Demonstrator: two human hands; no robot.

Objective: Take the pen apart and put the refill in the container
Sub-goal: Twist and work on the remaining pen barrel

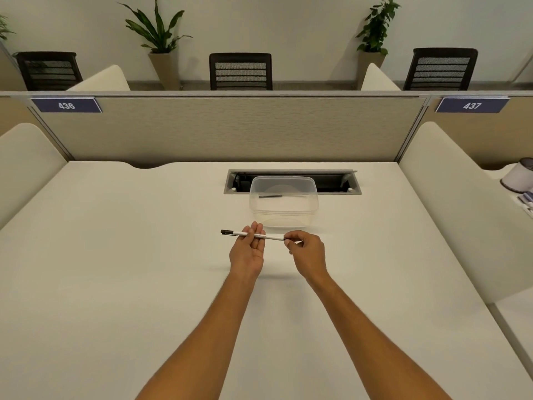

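Observation:
A white pen with a black cap at its left end lies across the fingers of my left hand, palm up, just above the desk. My right hand pinches the pen's right end between thumb and fingers. A thin pale piece sticks out to the right of those fingers. Just beyond the hands stands a clear plastic container on the white desk. Inside the container lies a thin refill with a dark left part.
Behind the container a grey cable hatch is sunk into the white desk. Beige partition panels close the back and both sides. A white roll and small items sit on the neighbouring desk at right.

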